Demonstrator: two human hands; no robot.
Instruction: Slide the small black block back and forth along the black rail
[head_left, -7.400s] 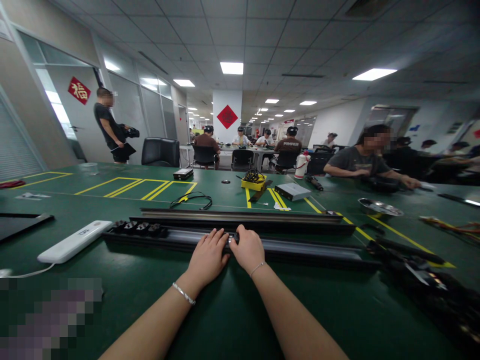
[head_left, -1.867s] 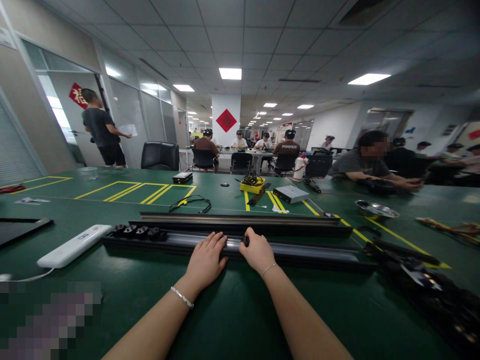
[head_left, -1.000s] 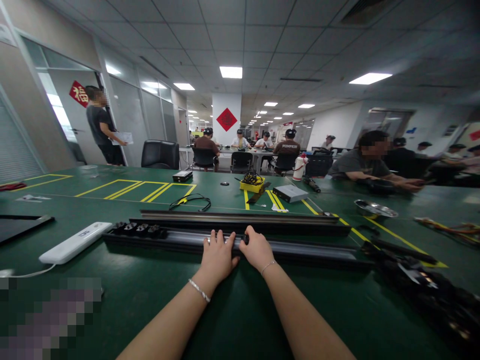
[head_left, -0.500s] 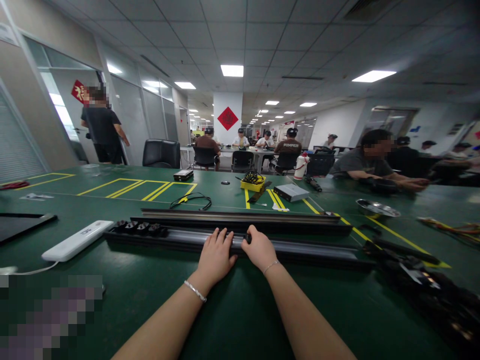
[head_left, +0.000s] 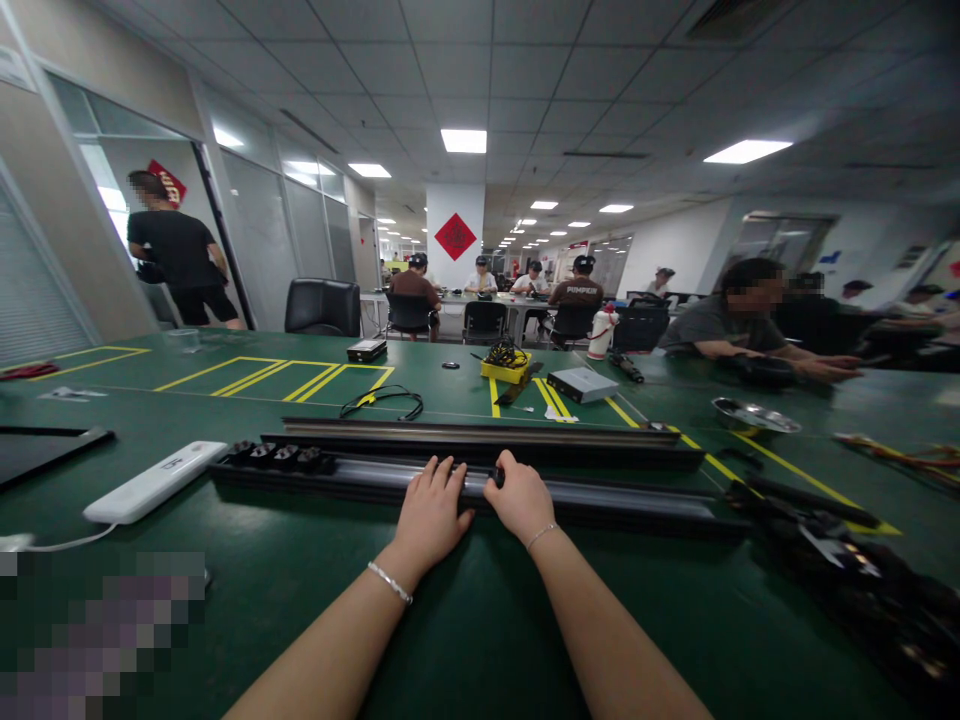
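My left hand lies open on the long black rail at twelve o'clock; my right hand pinches a small black piece there. Uneven pressing could skid that rail into the second rail beyond, jolting the black parts at ten o'clock.

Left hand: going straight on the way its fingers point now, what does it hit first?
Probably the rear black rail, just beyond the near rail that the left hand rests on. Depth is unclear here, so the gap is hard to judge.
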